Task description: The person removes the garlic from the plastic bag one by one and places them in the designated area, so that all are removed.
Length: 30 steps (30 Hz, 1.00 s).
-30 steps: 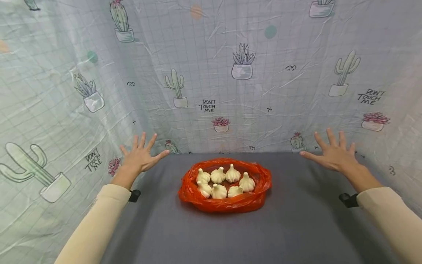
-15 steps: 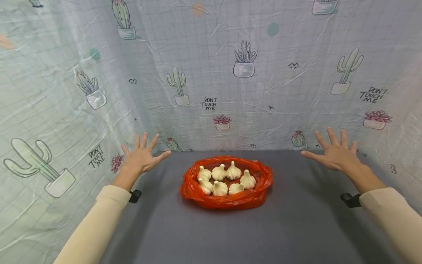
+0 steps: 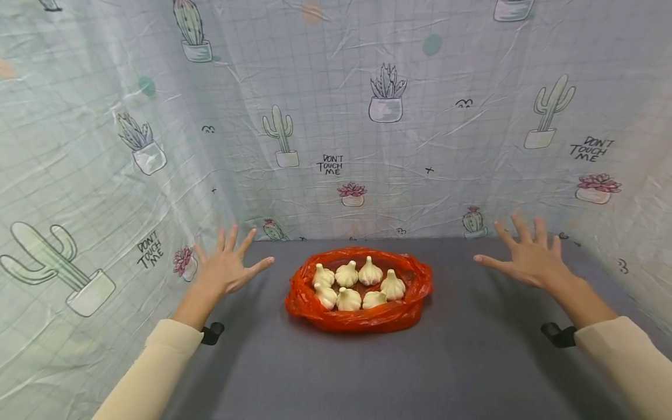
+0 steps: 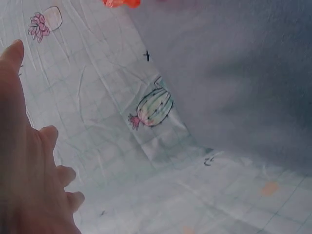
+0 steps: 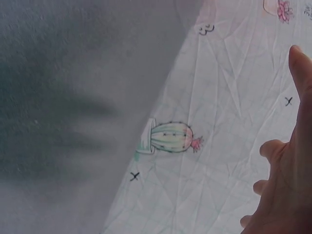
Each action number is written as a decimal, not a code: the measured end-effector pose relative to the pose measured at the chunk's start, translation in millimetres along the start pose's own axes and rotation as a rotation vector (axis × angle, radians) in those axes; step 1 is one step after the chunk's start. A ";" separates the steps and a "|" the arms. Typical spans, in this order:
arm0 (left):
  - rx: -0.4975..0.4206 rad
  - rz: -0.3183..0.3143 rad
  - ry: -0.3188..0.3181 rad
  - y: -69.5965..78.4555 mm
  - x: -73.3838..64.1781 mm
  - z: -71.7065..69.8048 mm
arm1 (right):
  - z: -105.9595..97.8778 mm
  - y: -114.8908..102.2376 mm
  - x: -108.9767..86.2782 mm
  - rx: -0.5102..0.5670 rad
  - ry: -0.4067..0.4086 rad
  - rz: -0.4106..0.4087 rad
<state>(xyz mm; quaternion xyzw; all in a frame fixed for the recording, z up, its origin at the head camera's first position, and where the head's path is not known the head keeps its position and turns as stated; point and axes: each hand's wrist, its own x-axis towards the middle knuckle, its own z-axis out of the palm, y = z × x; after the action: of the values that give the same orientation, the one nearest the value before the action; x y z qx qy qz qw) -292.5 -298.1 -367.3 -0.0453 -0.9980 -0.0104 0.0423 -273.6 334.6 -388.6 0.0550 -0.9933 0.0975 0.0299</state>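
Several pale garlic bulbs (image 3: 370, 272) sit in two rough rows inside a red plastic bag (image 3: 362, 322), its mouth spread wide and its rim rolled down. To the left of the bag my left hand (image 3: 223, 271) hovers above the table, fingers straight and spread, touching nothing. On the other side my right hand (image 3: 532, 262) is held the same way, fingers fanned out and holding nothing. Only a red scrap of the bag shows at the top edge of the left wrist view. In the right wrist view no garlic is seen.
The grey table (image 3: 346, 373) meets a pale sheet (image 3: 336, 116) printed with potted cacti, which hangs behind and along both sides. A black wrist strap piece (image 3: 212, 333) sticks out at the left sleeve, another black piece (image 3: 557, 335) at the right.
Both hands have come down slightly toward the table, blurred at the fingertips. The bag and garlic stay where they were; the head view has shifted a little.
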 end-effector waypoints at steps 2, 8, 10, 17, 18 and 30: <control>0.004 0.004 0.004 1.5 -4.2 4.6 | 4.0 -1.9 -2.6 -0.001 0.006 -0.008; 0.012 0.020 0.034 5.0 -15.7 16.9 | 14.8 -12.0 -11.1 -0.001 0.022 -0.026; 0.004 0.023 0.043 6.1 -19.4 20.8 | 18.7 -16.8 -14.3 0.005 0.026 -0.036; -0.021 0.020 0.043 14.4 -27.1 38.7 | 32.5 -38.2 -23.8 0.060 0.028 -0.065; -0.032 0.019 0.038 16.0 -27.8 41.6 | 34.6 -41.9 -24.8 0.072 0.028 -0.068; -0.146 0.038 0.079 43.9 -36.1 71.6 | 57.6 -82.6 -28.2 0.142 0.059 -0.094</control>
<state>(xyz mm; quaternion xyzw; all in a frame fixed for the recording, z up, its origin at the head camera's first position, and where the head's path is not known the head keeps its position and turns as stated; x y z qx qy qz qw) -258.7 -255.8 -441.0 -0.0668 -0.9911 -0.0841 0.0783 -238.9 245.6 -431.3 0.1005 -0.9789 0.1679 0.0596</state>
